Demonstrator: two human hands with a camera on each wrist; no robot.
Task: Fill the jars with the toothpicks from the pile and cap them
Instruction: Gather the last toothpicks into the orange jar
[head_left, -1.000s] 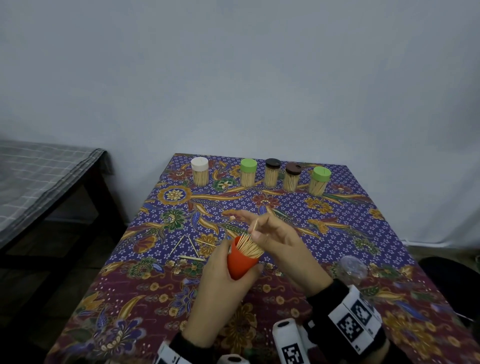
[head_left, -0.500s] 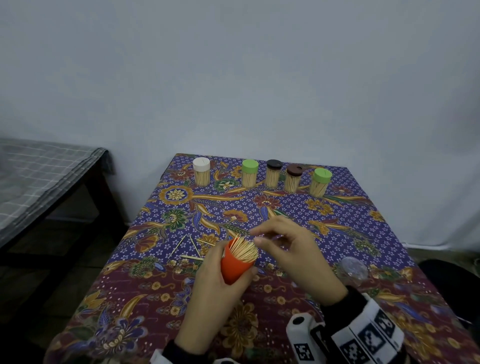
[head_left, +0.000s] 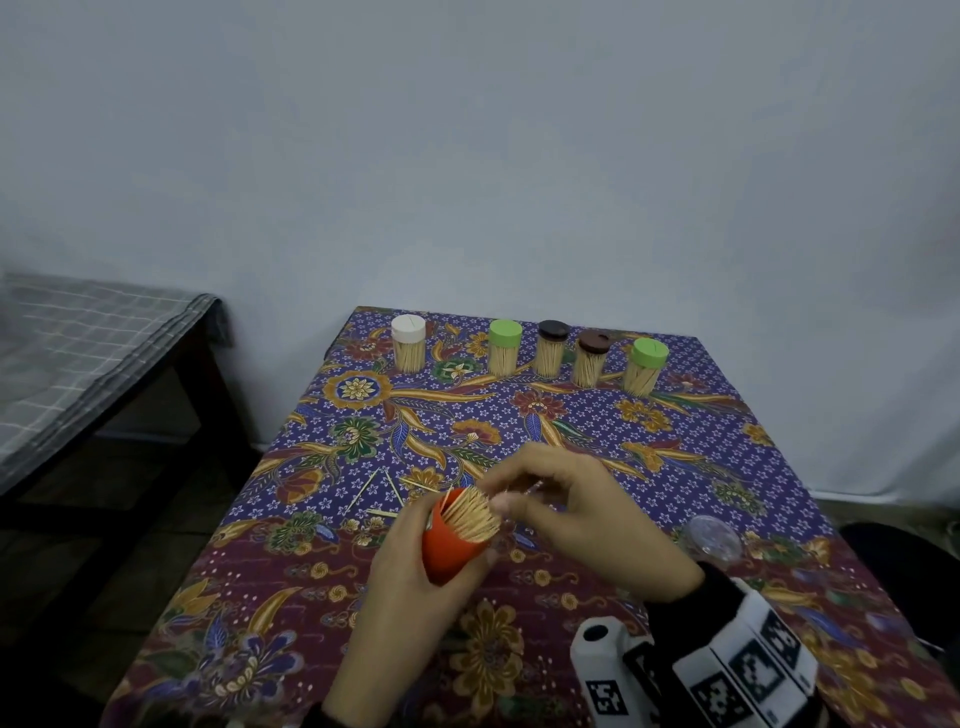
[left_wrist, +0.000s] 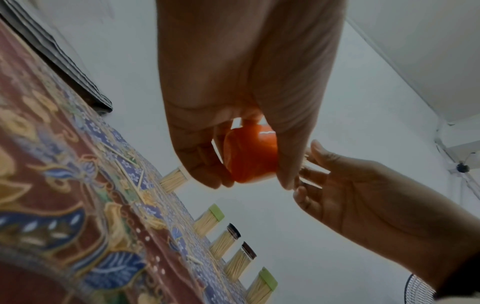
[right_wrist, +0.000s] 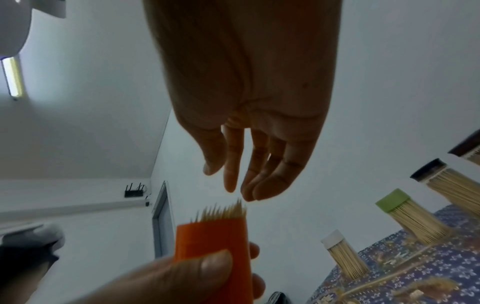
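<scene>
the right hand (head_left: 566, 512), fingers loose and empty, has come down onto the toothpicks (head_left: 470, 514) in the orange jar (head_left: 449, 545) gripped by the left hand (head_left: 410, 587), likely seating them before capping.

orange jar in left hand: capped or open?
Open. Toothpicks stick out past the orange jar's uncapped rim; left hand grips it.

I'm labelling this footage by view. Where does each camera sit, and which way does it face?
Head: above, facing down at the table; both hands, cuffs show.
Left wrist: under the left hand, looking along it at the orange jar.
Right wrist: under the right hand, facing the toothpicks.
Shared: all show the orange jar and the capped jars.
</scene>
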